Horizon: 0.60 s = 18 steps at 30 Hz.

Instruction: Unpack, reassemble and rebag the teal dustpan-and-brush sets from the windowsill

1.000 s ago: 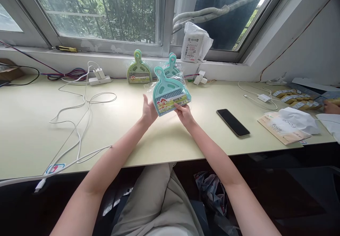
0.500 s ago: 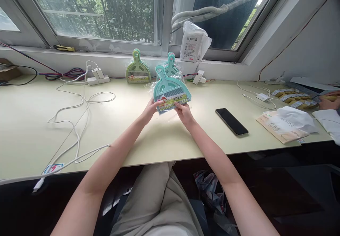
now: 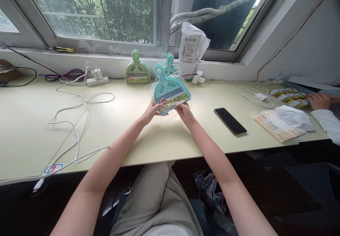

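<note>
Both my hands hold a teal mini dustpan set (image 3: 170,89) wrapped in clear plastic, raised a little above the pale desk (image 3: 138,130). My left hand (image 3: 152,110) grips its lower left corner. My right hand (image 3: 185,112) pinches its lower right edge. The dustpan's handle points up and away from me. Behind it a second teal dustpan set (image 3: 168,64) and a green dustpan set (image 3: 137,72) lean against the wall under the window.
White cables (image 3: 77,119) and a power strip (image 3: 97,79) lie on the left. A black phone (image 3: 230,121) and a tissue pack (image 3: 283,124) lie on the right. Another person's hand (image 3: 320,101) rests by yellow packets (image 3: 290,98). A white parcel (image 3: 191,45) stands on the sill.
My left hand, open beside the package a second ago, has closed on its lower left corner. The package has turned slightly more upright.
</note>
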Available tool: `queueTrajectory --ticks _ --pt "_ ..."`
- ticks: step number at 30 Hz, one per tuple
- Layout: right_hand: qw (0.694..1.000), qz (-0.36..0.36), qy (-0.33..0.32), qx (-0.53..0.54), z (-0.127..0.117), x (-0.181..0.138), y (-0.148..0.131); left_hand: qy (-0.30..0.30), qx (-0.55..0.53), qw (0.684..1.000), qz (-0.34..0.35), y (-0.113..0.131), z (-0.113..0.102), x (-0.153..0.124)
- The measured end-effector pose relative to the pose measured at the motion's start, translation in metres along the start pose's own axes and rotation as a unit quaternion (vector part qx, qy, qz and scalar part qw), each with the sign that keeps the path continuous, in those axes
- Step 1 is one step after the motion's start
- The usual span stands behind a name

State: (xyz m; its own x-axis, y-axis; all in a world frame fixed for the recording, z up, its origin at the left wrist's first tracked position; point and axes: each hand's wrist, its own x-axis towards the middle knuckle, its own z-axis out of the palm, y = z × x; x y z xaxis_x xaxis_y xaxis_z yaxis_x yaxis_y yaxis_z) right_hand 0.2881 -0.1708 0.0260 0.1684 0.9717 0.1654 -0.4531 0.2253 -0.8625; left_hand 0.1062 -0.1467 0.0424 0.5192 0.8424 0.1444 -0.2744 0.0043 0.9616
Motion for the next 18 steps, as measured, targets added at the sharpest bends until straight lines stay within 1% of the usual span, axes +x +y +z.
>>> queueTrajectory --ticks 5,9,11,13,15,16,17,18 --pt "0.999 0.039 -0.003 -0.012 -0.002 0.003 -0.001 0.018 -0.017 1.0 -0.009 -0.003 0.001 0.0" --pt "0.996 0.09 -0.019 -0.012 -0.009 0.009 0.002 0.039 -0.026 0.999 -0.021 -0.006 -0.006 0.004" --pt "0.994 0.107 -0.011 -0.015 -0.014 0.013 0.004 0.063 -0.037 0.997 -0.033 -0.006 -0.012 0.007" --pt "0.993 0.112 0.018 -0.025 -0.02 0.016 0.005 0.099 -0.057 0.992 -0.047 -0.004 -0.02 0.011" --pt "0.991 0.101 0.062 -0.064 -0.026 0.018 0.004 0.139 -0.085 0.985 -0.058 -0.002 -0.03 0.015" --pt "0.987 0.081 0.089 -0.106 -0.028 0.019 0.002 0.157 -0.098 0.981 -0.063 -0.001 -0.036 0.016" --pt "0.979 0.048 0.113 -0.163 -0.03 0.019 0.001 0.172 -0.106 0.977 -0.07 0.0 -0.04 0.017" --pt "0.964 0.002 0.13 -0.232 -0.031 0.018 -0.001 0.18 -0.11 0.974 -0.08 0.001 -0.045 0.018"
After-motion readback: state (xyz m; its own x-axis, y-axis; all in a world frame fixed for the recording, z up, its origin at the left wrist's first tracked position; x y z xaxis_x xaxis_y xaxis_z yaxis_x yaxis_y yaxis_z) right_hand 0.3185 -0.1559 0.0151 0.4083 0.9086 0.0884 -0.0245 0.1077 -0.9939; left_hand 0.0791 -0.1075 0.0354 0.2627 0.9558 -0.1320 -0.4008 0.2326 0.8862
